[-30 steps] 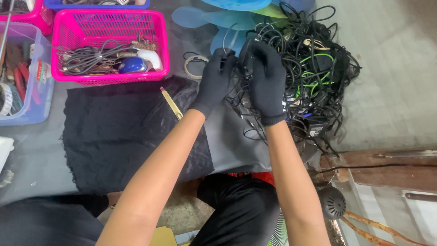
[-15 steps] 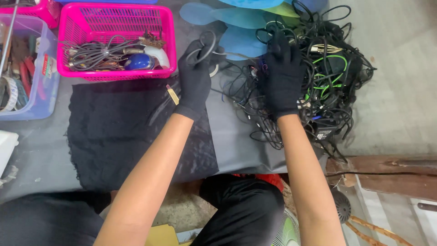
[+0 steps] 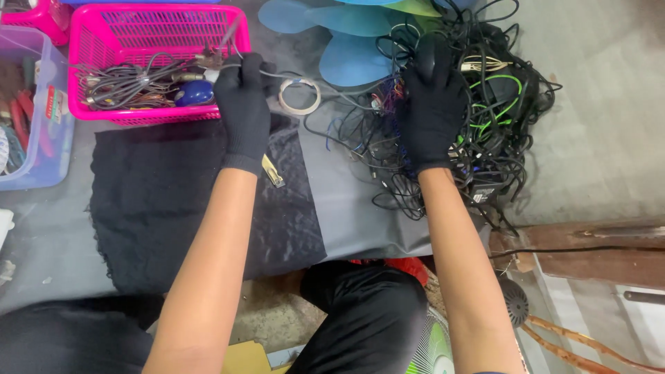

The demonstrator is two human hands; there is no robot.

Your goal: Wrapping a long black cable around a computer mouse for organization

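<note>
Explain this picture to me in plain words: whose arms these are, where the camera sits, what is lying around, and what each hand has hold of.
There is no machine here. The two arms belong to one person wearing black gloves, and the camera sits on that person's head, looking down, so the arms reach up into the picture from the bottom edge.

The left hand pinches a thin grey cable at the edge of a pink basket that already holds coiled wires and a small blue object. The right hand rests on a big tangled pile of black and green cables.

Between the hands lies a small ring of tape. Below them a black cloth is spread on a grey sheet. At far left stands a clear plastic bin with tools, and blue fan blades show at the top.
</note>
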